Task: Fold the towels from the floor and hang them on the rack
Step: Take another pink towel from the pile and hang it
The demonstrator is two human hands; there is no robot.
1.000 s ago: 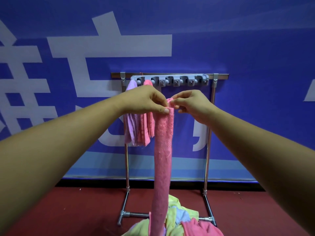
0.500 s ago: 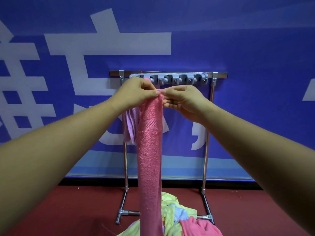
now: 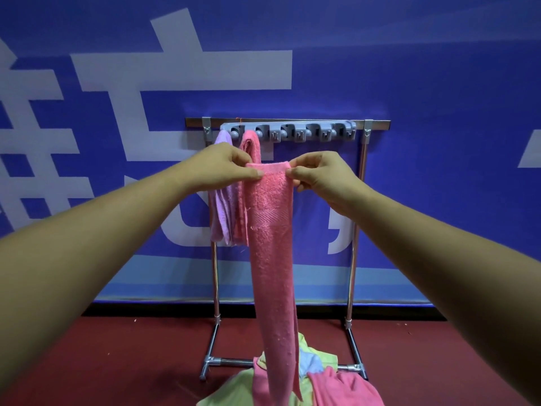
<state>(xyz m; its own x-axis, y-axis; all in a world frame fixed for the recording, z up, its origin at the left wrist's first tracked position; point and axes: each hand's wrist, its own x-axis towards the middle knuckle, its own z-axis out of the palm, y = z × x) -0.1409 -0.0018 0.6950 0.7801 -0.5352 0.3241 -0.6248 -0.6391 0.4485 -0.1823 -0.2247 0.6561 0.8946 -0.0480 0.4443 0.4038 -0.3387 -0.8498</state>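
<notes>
**Rack** (image 3: 377,123): metal frame against the blue wall. A lilac towel (image 3: 221,213) and a hung pink towel (image 3: 250,145) sit at its left end.

**Heap of towels** (image 3: 330,382): on the floor at the rack's foot.

**Held towel** (image 3: 272,259): pink, folded into a long narrow strip. It hangs in front of the rack, down to the heap. It looks light, soft and limp with a grippy nap, so take it by the top corners.

**Hands**: your left hand (image 3: 222,168) and right hand (image 3: 322,177) are apart, each pinching one top corner.
</notes>
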